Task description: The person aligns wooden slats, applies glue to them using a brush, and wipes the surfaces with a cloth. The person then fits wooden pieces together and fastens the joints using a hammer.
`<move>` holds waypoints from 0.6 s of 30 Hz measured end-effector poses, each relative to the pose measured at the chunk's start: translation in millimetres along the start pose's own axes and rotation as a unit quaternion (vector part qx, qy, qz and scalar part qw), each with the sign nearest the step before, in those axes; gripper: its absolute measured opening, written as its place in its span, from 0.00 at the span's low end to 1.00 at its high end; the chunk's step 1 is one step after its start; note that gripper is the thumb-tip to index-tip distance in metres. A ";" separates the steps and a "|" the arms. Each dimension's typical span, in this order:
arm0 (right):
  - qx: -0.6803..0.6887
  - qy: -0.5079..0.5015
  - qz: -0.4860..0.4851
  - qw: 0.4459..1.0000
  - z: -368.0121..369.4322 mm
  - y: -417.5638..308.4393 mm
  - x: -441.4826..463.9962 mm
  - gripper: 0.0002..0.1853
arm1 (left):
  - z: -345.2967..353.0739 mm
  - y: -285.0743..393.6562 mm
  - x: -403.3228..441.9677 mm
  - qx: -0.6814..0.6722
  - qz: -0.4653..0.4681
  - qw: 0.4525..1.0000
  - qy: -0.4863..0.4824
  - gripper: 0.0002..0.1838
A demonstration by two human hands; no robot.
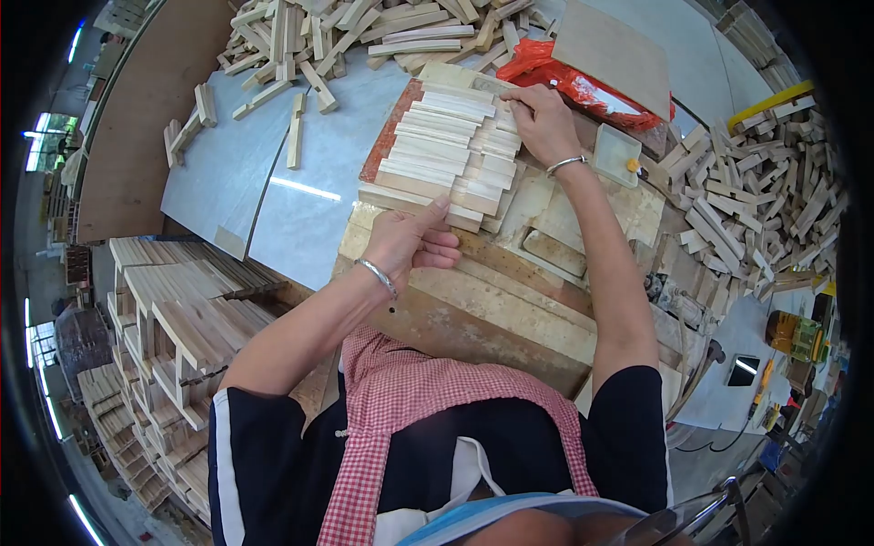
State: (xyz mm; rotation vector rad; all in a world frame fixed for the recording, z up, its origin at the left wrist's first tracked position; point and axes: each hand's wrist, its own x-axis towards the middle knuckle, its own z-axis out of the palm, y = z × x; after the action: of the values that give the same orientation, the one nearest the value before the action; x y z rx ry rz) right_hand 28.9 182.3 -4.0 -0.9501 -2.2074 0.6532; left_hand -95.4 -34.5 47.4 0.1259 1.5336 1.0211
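Strips [423, 150] of pale wood lie side by side at upper centre of the frame, in two staggered columns, a reddish surface [390, 136] showing along their left ends. Worn table [455, 289] below them, mid-frame. My left hand [410, 241] is at the near end of the row: thumb against the nearest strips, fingers loosely curled beneath; cannot tell whether it grips. My right hand [544, 126] is at the far end, upper centre, fingers drawn narrow; cannot tell if anything is pinched. Red plastic [528, 62] just beyond it, under a flat board [610, 50]. Clear box [616, 155] near my right wrist. Loose wooden blocks [300, 32] heaped top left of centre; stacked wooden frames [182, 337], lower left.
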 end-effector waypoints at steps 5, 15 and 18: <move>-0.009 0.021 -0.028 0.999 2.7 6.5 0.1 0.11 | 1.7 1.1 -7.6 -0.030 -0.002 0.999 -0.022 0.23; -0.017 0.076 -0.051 0.996 2.5 0.4 -0.8 0.07 | 6.5 -2.4 -2.1 -0.020 0.003 0.999 -0.038 0.23; -0.017 0.083 -0.042 0.996 4.6 1.4 0.6 0.07 | 5.7 3.7 1.3 -0.026 0.003 0.999 -0.045 0.23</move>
State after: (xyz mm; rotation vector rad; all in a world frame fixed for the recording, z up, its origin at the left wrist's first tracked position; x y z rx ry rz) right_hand 25.9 182.7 -7.8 -0.8903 -2.1051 0.4810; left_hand -92.6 -28.5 49.4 0.1381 1.4248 1.0445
